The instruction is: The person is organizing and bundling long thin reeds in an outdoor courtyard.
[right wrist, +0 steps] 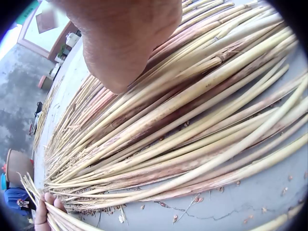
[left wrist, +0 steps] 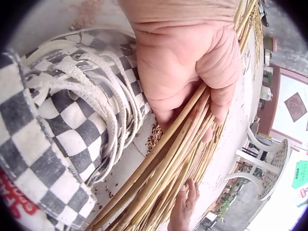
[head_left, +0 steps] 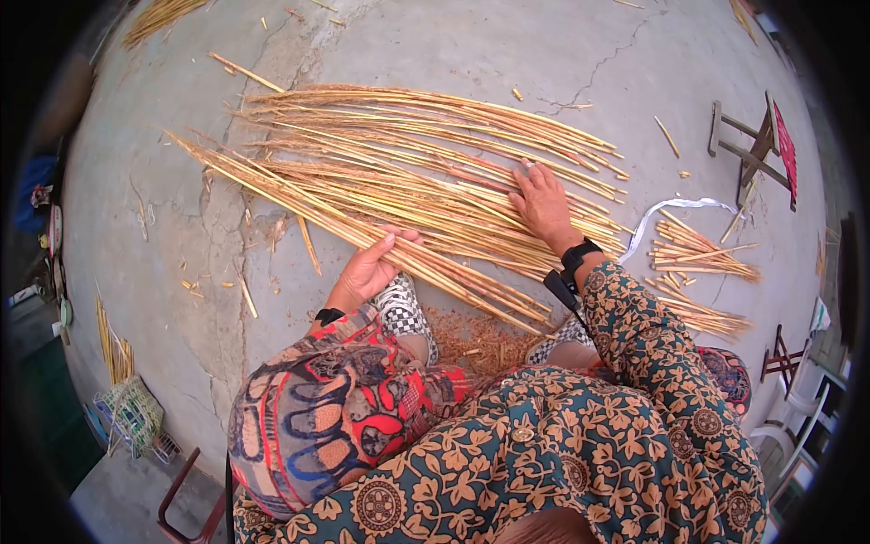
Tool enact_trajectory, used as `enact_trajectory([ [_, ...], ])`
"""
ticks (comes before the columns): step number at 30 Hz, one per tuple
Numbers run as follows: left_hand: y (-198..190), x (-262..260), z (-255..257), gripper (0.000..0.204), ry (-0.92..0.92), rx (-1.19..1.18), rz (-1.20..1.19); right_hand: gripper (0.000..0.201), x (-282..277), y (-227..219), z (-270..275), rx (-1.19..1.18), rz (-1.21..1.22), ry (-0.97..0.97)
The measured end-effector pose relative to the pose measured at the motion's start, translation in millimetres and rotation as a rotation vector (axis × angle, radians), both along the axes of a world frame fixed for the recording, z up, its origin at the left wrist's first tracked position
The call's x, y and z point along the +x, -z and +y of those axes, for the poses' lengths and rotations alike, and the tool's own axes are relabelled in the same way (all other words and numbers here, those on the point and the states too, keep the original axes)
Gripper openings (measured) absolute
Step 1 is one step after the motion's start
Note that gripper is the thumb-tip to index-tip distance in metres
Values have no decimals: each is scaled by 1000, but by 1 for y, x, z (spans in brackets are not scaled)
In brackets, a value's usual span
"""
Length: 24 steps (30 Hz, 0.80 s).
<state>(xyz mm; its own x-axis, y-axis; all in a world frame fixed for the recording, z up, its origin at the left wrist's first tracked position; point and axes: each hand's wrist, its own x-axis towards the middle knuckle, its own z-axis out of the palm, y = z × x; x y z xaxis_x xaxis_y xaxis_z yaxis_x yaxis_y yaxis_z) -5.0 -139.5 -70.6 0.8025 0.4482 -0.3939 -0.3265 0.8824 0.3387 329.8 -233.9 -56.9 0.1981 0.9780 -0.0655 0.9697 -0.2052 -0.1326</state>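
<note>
A wide spread of dry broomcorn stalks (head_left: pixel 426 118), yellow to reddish with feathery heads toward the left, lies on the concrete floor. My left hand (head_left: pixel 367 270) holds a bunch of the stalks (head_left: pixel 471 288) along the near side of the spread. In the left wrist view, the thumb and fingers of the left hand (left wrist: pixel 187 62) close around this bunch (left wrist: pixel 173 139). My right hand (head_left: pixel 544 207) rests on the spread farther right, its fingers extended over the stalks. The right wrist view shows part of that hand (right wrist: pixel 125 48) over the stalks (right wrist: pixel 192 96); its fingertips are hidden there.
Checkered shoes (head_left: pixel 403 313) stand close to the near stalks, with reddish husks (head_left: pixel 480 340) between them. Right of the spread are a white strip (head_left: pixel 648 222), short stalk bundles (head_left: pixel 693 249) and a small stool (head_left: pixel 761 145). A woven basket (head_left: pixel 131 412) stands at left.
</note>
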Motion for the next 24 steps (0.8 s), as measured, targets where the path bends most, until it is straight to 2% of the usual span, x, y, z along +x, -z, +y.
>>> enact_trajectory([
  [2,3,-1,-1,17,3,-7,3,47,-2,-1,3,-24,92,-29],
  [5,-1,0,0,17,-3,-13,24,40,2,0,4,40,138,38],
  [9,-1,0,-1,17,-2,-7,23,28,22,4,16,216,94,83],
  [12,-1,-1,-1,17,0,-9,26,27,33,5,22,126,154,155],
  [13,-1,0,0,16,-2,-9,25,23,33,5,24,179,178,184],
  [16,-3,0,-1,16,-12,-10,57,18,33,-2,27,15,171,204],
  [19,-3,0,0,16,-6,-21,62,15,31,0,26,-18,174,265],
  [22,-4,0,-2,17,-24,-25,58,16,31,-1,25,105,186,286],
  [24,-3,1,-2,17,-22,-26,51,17,41,-6,31,200,95,224],
])
